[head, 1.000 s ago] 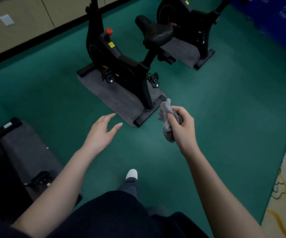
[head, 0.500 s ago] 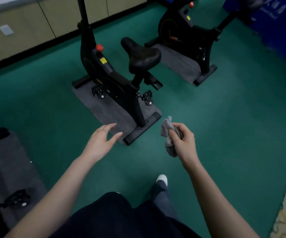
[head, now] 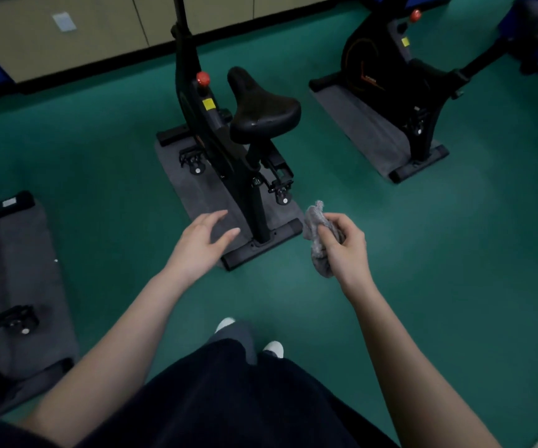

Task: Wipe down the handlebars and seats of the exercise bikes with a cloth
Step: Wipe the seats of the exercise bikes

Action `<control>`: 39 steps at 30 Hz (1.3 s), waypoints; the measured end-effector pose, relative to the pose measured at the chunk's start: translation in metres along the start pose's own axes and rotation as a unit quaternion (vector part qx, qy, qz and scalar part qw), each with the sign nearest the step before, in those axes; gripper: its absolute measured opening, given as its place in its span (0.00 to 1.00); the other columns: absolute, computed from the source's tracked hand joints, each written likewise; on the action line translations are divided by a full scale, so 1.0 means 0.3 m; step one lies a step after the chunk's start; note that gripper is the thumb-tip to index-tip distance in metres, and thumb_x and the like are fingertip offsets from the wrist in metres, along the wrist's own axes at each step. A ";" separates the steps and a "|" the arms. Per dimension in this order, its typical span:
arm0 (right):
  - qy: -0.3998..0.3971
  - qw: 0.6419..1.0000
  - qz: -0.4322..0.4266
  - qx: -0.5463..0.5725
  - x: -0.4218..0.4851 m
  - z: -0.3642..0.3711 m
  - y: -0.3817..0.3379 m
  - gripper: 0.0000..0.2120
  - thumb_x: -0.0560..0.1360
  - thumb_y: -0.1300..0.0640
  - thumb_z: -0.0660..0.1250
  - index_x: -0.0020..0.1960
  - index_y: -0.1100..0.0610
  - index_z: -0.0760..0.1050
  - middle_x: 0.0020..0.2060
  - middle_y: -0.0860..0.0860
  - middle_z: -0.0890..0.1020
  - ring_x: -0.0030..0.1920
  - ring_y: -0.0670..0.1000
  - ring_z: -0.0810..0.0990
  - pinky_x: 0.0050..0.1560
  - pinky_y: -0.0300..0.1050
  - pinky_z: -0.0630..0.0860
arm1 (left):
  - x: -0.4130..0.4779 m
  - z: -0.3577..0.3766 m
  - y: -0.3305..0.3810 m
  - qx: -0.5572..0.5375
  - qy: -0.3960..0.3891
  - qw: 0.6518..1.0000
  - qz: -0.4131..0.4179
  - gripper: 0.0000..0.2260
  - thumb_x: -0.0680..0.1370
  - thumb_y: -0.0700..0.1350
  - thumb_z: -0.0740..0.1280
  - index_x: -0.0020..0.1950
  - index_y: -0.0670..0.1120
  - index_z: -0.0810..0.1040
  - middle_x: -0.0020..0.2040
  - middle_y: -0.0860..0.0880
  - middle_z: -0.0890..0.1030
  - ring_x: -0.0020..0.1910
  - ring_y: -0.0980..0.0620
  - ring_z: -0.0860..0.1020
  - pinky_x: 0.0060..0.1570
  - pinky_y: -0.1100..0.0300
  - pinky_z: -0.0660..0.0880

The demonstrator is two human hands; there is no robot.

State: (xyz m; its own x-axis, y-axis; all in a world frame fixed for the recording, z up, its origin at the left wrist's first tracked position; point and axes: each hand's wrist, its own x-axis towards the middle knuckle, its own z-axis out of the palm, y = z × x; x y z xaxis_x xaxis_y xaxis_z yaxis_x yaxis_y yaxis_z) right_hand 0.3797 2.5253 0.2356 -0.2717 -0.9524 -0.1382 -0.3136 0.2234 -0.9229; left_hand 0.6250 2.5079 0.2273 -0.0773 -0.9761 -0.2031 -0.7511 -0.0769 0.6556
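Note:
A black exercise bike (head: pixel 216 150) stands straight ahead on a grey mat (head: pixel 193 192). Its black seat (head: pixel 261 108) faces me, and its handlebars are cut off by the top edge. My right hand (head: pixel 342 247) grips a crumpled grey cloth (head: pixel 318 237) just right of the bike's rear base bar, well below the seat. My left hand (head: pixel 199 244) hovers with fingers spread and holds nothing, in front of the base bar. A second black bike (head: pixel 403 79) stands at the upper right on its own mat.
A third bike's mat (head: pixel 22 286) and pedal (head: pixel 12 320) lie at the left edge. Beige cabinets (head: pixel 99 30) with a dark plinth line the far wall. Green floor (head: pixel 423 253) spreads between the bikes. My feet (head: pixel 274 347) show below.
I have stepped closer to the middle bike, whose seat now sits nearer and more central. Both hands keep the same pose, the right still holding the cloth.

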 end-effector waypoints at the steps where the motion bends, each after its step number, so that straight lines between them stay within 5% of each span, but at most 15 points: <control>1: -0.010 1.000 -0.001 0.000 0.022 0.000 0.003 0.07 0.76 0.62 0.65 0.51 0.53 0.78 0.42 0.43 0.81 0.43 0.42 0.78 0.48 0.40 0.73 | 0.014 0.005 0.005 -0.001 0.004 1.000 -0.008 0.24 0.78 0.55 0.63 0.72 0.47 0.68 0.69 0.47 0.71 0.69 0.49 0.68 0.64 0.62 0.60; 8: -0.044 0.999 -0.009 -0.006 0.225 0.026 0.001 0.08 0.76 0.63 0.65 0.49 0.50 0.77 0.42 0.42 0.81 0.43 0.42 0.78 0.49 0.40 0.73 | 0.186 0.036 0.012 -0.018 0.030 0.998 -0.051 0.26 0.78 0.55 0.63 0.73 0.46 0.66 0.71 0.47 0.69 0.70 0.49 0.65 0.64 0.63 0.58; 14: -0.070 0.997 0.001 -0.033 0.472 0.064 -0.058 0.07 0.77 0.63 0.64 0.53 0.58 0.77 0.45 0.49 0.81 0.46 0.47 0.78 0.52 0.46 0.74 | 0.471 0.039 0.023 -0.065 0.053 0.994 -0.070 0.27 0.77 0.55 0.65 0.73 0.45 0.65 0.71 0.46 0.68 0.70 0.49 0.65 0.66 0.61 0.59; 23: -0.107 0.991 -0.010 -0.078 0.777 0.173 -0.125 0.06 0.77 0.63 0.64 0.52 0.55 0.77 0.42 0.45 0.81 0.43 0.44 0.78 0.46 0.39 0.73 | 0.810 -0.004 -0.002 -0.113 0.071 0.985 -0.113 0.33 0.74 0.62 0.64 0.75 0.48 0.61 0.73 0.49 0.64 0.72 0.50 0.63 0.68 0.57 0.60; 31: -0.098 0.985 -0.116 -0.077 1.038 0.293 -0.238 0.07 0.77 0.65 0.63 0.52 0.58 0.77 0.42 0.47 0.80 0.38 0.41 0.75 0.40 0.29 0.70 | 0.954 -0.005 -0.006 -0.160 0.054 0.974 -0.150 0.45 0.64 0.68 0.68 0.76 0.51 0.59 0.73 0.50 0.64 0.71 0.52 0.64 0.68 0.57 0.61; 34: -0.115 0.979 -0.145 -0.086 1.156 0.344 -0.278 0.07 0.77 0.64 0.63 0.54 0.60 0.77 0.46 0.51 0.81 0.45 0.43 0.77 0.46 0.31 0.72 | 0.992 0.013 0.008 -0.206 0.075 0.959 -0.179 0.46 0.62 0.72 0.63 0.75 0.52 0.60 0.73 0.51 0.65 0.71 0.53 0.65 0.69 0.54 0.64; 39: -0.184 0.957 -0.190 -0.119 1.360 0.429 -0.317 0.08 0.78 0.63 0.62 0.55 0.61 0.76 0.49 0.54 0.80 0.50 0.50 0.78 0.53 0.40 0.73 | 1.021 0.041 0.022 -0.251 0.056 0.951 -0.171 0.48 0.57 0.69 0.71 0.75 0.57 0.59 0.70 0.57 0.65 0.69 0.60 0.64 0.70 0.55 0.63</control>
State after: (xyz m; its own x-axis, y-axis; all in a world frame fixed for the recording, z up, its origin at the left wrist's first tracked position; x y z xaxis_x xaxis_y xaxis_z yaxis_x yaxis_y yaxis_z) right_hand 0.4159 2.0887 0.2206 0.2282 -0.9730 0.0342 -0.5371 -0.1551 -0.8291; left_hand 0.5883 2.2109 0.1605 0.2069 -0.8903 -0.4058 -0.3103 -0.4530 0.8357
